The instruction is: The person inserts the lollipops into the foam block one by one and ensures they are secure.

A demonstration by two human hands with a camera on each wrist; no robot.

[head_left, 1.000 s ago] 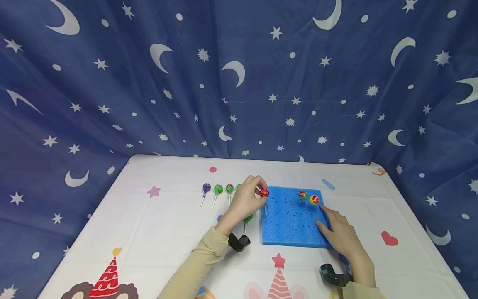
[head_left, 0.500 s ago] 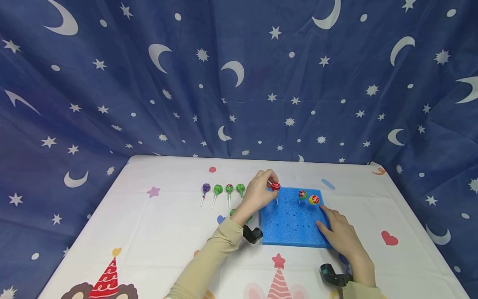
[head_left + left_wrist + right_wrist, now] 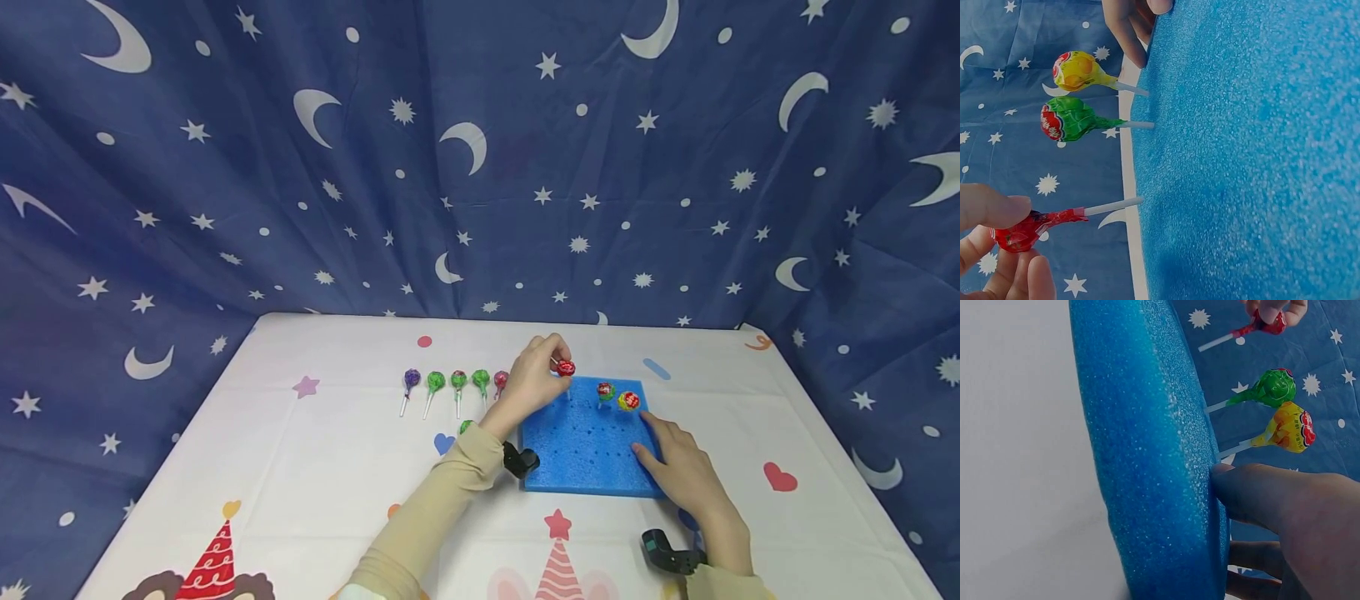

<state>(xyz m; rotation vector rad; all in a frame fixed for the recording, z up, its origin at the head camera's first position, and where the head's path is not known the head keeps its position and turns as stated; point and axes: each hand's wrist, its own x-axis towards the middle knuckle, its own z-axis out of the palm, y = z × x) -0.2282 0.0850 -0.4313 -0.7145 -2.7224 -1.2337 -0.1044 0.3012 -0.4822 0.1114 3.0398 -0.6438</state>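
Dark blue cloth [image 3: 517, 154] printed with pale moons and stars fills the upper half of the head view, and below it a white worktop [image 3: 337, 467] reaches the bottom of the frame. Right of centre on it lies your blue foam [image 3: 592, 467]. Your left hand [image 3: 534, 379] is over the foam's upper left part, thumb and fingers pinched on the head of the red lolly [image 3: 1021, 237] with its stick left free. Your right hand [image 3: 686, 471] rests on the foam's right edge, thumb and fingers spread and fairly straight, lifting nothing.

The relation to mind, as I judge it, is stick tip to foam: the red lolly's long axis runs from your left hand down toward the surface, and in the right wrist view the tip looks just short of it. The exact spot it lines up with, you cannot tell. Your left hand is the nearer one; the green lolly [image 3: 1072, 119] and yellow lolly [image 3: 1079, 70], standing by their sticks near the foam's upper right corner, come between it and your right hand. Loose lollies [image 3: 436, 381] lie in a row left of the foam, another partly hidden behind your left sleeve [image 3: 431, 521]
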